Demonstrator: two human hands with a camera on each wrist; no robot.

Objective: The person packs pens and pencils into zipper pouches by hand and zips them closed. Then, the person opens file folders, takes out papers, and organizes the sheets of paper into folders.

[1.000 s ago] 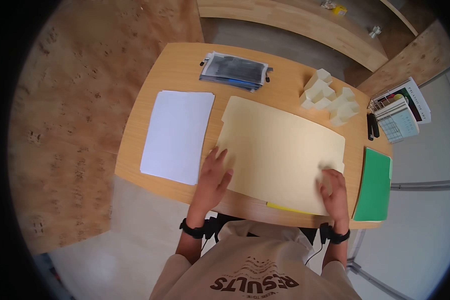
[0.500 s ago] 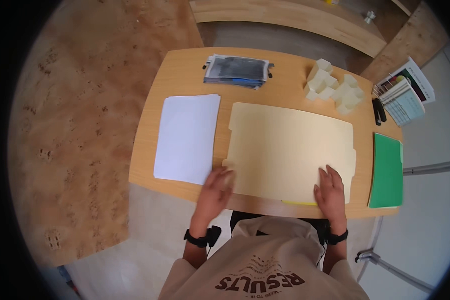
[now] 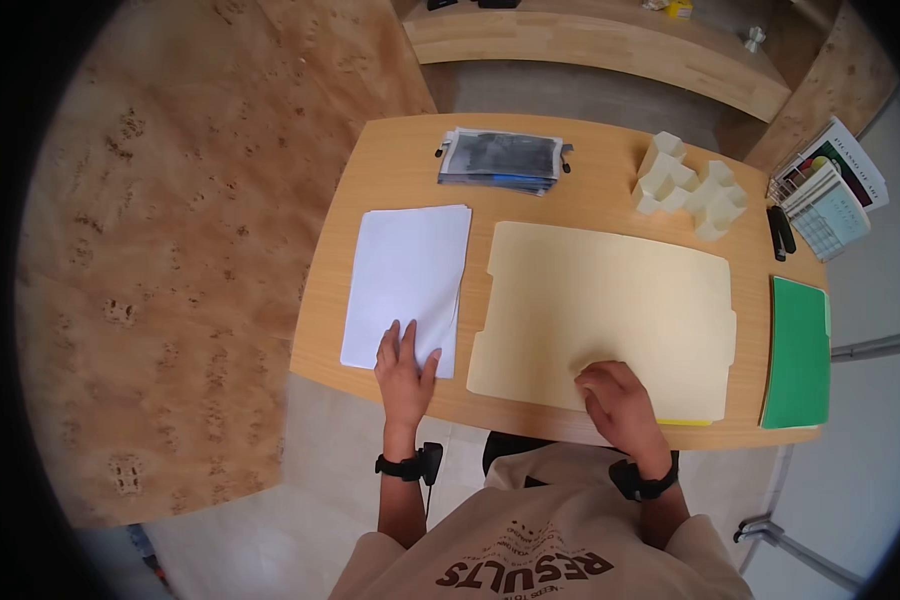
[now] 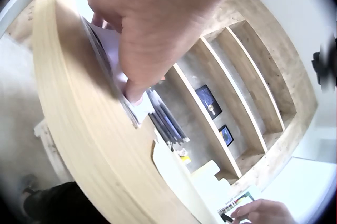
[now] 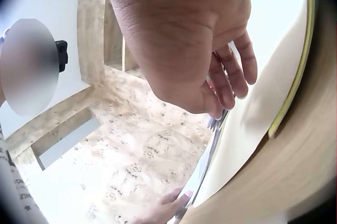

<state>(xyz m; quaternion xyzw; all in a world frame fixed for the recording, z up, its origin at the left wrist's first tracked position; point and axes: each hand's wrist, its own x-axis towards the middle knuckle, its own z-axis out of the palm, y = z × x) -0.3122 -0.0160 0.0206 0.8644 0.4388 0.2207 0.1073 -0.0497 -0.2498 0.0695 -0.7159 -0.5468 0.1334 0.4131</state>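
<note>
The left hand [image 3: 405,375] rests on the near part of a white paper stack [image 3: 410,260], fingers spread and thumb near its right edge. In the left wrist view, the left hand [image 4: 152,29] touches the stack's top sheet. Above the cream folder [image 3: 610,300] is the right hand [image 3: 622,402], its fingers bent and nothing seen in them. Seen from the right wrist, the right hand [image 5: 184,40] has loosely curled fingers beside the cream folder [image 5: 274,77]. A yellow edge [image 3: 685,422] shows under the folder's near side.
A dark zip pouch stack [image 3: 500,158] lies at the back. Cream hexagonal holders [image 3: 667,180] stand at the back right, near a black stapler [image 3: 780,233] and a rack with booklets [image 3: 830,210]. A green folder [image 3: 797,350] lies at the table's right.
My left hand has moved left from the cream folder's edge onto the paper stack. The right hand has shifted left over the folder, its fingers more bent. The head view has shifted.
</note>
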